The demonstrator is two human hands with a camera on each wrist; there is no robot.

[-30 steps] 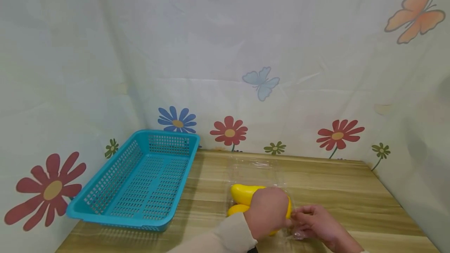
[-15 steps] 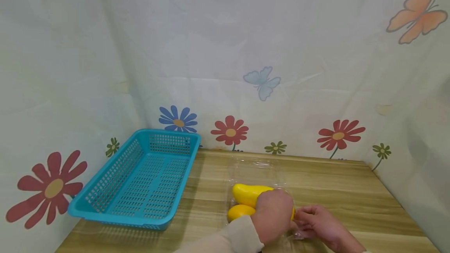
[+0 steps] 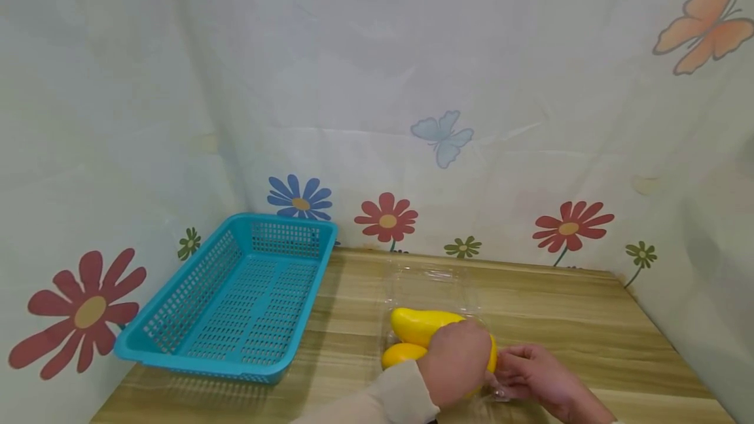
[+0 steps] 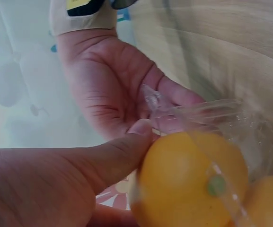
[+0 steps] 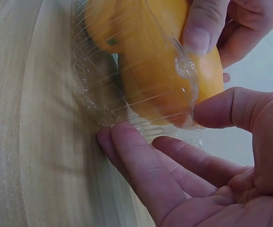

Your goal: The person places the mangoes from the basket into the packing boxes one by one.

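Note:
A clear plastic clamshell box (image 3: 430,280) stands open with its lid laid back, holding several yellow mangoes, among them a long mango (image 3: 421,324) and a rounder mango (image 3: 403,354). My left hand (image 3: 459,362) grips another mango (image 4: 183,177) at the box's near right corner; in the left wrist view a green spot shows on this fruit. With thumb and fingers, my right hand (image 3: 538,378) holds the rim of the box at that same corner. The left fingers' far side is hidden in the head view.
A turquoise perforated basket (image 3: 259,306) stands on the wood-grain table (image 3: 565,313) at the left, with no fruit seen inside. A white curtain (image 3: 353,84) printed with flowers and butterflies encloses the back and sides.
Over the past second my left hand has shifted slightly right with the mango, uncovering more of the fruit beside it. My right hand keeps its place at the box's rim.

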